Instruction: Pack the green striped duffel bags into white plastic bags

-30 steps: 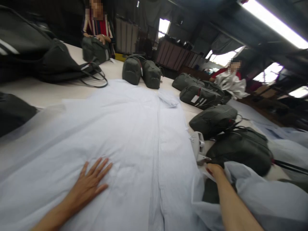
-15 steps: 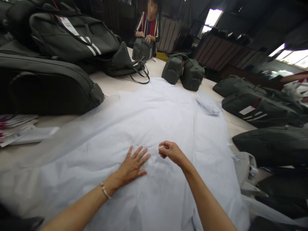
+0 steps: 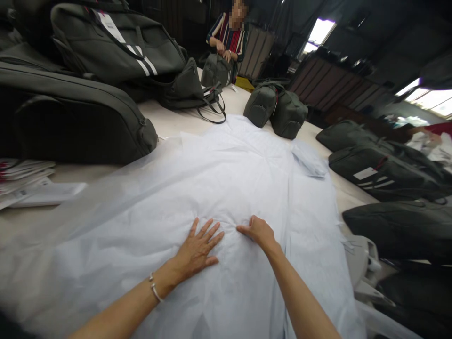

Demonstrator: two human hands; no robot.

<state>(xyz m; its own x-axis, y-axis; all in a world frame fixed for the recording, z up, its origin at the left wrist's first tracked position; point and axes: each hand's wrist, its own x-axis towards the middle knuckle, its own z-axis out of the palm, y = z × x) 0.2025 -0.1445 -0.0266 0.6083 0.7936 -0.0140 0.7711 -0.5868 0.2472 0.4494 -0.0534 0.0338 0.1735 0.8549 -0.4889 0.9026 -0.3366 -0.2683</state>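
A stack of thin, creased white sheets (image 3: 240, 183) covers the middle of the table; I cannot tell whether they are paper or plastic. My left hand (image 3: 199, 249) lies flat on them with its fingers spread, a silver bracelet on the wrist. Just to its right, my right hand (image 3: 259, 233) is closed in a pinch low at the surface of the top sheet. Small creases run between the two hands. The tips of the right fingers are partly hidden behind the hand.
Dark green bags (image 3: 116, 52) are piled at the left, beside white tags (image 3: 24, 183). Two more bags (image 3: 275, 106) stand at the far end; others (image 3: 377, 165) line the right, near a grey plastic object (image 3: 363, 263). A person (image 3: 229, 37) handles a bag (image 3: 217, 70) across the table.
My right hand has come down to the sheet, its fingertips now pinched at the surface. My left hand stays flat in place. The view has shifted slightly.
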